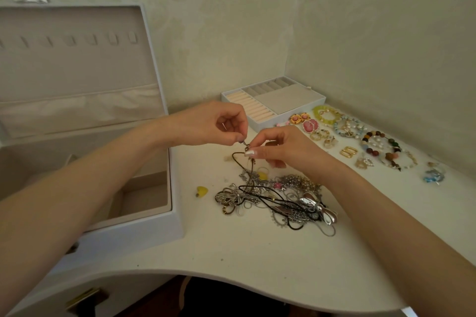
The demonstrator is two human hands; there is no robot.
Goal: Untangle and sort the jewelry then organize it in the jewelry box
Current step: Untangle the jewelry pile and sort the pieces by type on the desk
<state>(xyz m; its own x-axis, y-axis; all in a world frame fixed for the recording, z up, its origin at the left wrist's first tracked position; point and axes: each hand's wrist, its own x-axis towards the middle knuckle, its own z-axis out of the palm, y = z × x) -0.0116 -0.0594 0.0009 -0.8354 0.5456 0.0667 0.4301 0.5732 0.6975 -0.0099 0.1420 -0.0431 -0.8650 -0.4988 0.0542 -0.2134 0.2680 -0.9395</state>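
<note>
Both hands are closed in fine pinches on 1 small piece: the left hand presses thumb and forefinger tips together on the upper end of a metal clasp, its other fingers curled in, and the right hand nips the clasp from the other side, its fingertips all but touching the left's. Whether the clasp itself is undone is too small to tell. From it a dark cord necklace hangs in a loop and runs down into the tangled pile of chains, cords and silver pendants on the white table, just below the hands. The main risk, as I judge it, is lifting or tugging before the cord is free: that would drag the whole pile up, cinch the knots tighter and could strain the thin chains. A slip of either pinch would drop the clasp back into the heap. A jerk could also flick loose bits such as the yellow heart toward the table edge, or sweep the right forearm across the sorted bracelets and earrings. The jewelry box stands open at left, its tray set by the wall.
</note>
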